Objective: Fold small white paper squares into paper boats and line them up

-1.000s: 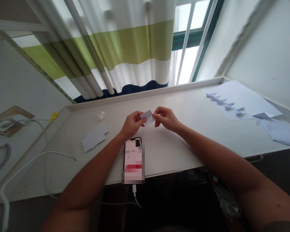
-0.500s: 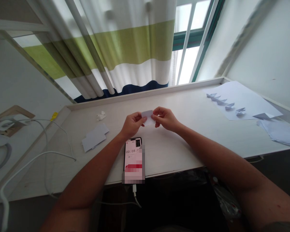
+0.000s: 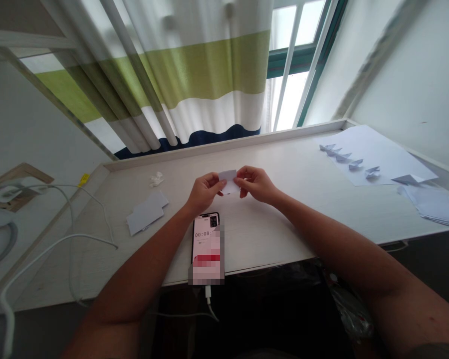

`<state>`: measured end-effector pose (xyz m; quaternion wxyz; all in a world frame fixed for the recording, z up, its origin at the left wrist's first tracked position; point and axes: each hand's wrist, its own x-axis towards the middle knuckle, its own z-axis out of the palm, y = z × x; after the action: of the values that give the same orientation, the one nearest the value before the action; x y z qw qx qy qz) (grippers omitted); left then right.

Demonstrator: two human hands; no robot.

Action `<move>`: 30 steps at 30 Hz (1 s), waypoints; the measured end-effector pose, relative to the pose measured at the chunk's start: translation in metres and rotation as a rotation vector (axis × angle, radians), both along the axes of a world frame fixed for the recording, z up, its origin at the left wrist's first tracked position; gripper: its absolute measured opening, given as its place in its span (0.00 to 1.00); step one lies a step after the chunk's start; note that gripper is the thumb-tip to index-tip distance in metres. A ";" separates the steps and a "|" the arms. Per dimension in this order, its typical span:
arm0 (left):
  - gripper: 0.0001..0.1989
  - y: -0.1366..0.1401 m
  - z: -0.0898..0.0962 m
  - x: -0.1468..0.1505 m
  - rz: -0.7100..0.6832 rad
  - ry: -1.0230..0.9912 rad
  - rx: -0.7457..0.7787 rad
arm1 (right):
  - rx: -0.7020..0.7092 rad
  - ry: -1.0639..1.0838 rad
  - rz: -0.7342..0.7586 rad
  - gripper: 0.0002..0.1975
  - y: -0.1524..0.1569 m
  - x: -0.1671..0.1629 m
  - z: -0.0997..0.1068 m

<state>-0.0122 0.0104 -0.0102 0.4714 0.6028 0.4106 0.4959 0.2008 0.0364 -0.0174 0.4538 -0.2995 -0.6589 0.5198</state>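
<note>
Between my two hands is a small piece of white paper [image 3: 229,182], held above the middle of the white desk. My left hand [image 3: 205,191] pinches its left edge, thumb toward me. The right edge sits between the thumb and fingers of my right hand [image 3: 257,183]. The fingertips behind the paper are hidden. Just below my left hand a phone [image 3: 205,244] lies face up, showing a timer, its lower part blurred out. Left of my left forearm rest some white paper pieces [image 3: 147,213], overlapping each other.
Several small folded paper boats [image 3: 355,164] stand on and beside a large white sheet [image 3: 381,144] at the right. A paper stack [image 3: 434,204] lies near the right edge. Crumpled paper [image 3: 156,179] sits at the back left. White cables [image 3: 93,237] run across the left side.
The paper has tilted slightly, so its front face looks flatter and its upper edge straighter. Both hands stay in nearly the same place, still gripping it.
</note>
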 end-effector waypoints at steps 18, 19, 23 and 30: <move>0.22 -0.002 0.003 -0.001 0.038 0.105 0.041 | -0.026 0.004 -0.023 0.23 0.002 0.001 0.000; 0.22 -0.002 0.003 -0.001 0.036 0.106 0.041 | -0.025 0.005 -0.022 0.22 0.002 0.001 0.000; 0.21 -0.001 0.002 -0.001 0.032 0.086 0.046 | -0.028 0.005 -0.025 0.21 0.002 0.001 -0.001; 0.13 -0.004 0.008 -0.002 0.016 0.002 -0.019 | -0.109 0.072 0.004 0.14 0.001 0.003 0.006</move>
<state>-0.0141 0.0065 -0.0026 0.4725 0.5957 0.4204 0.4951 0.2042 0.0376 -0.0117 0.4594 -0.3037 -0.6133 0.5663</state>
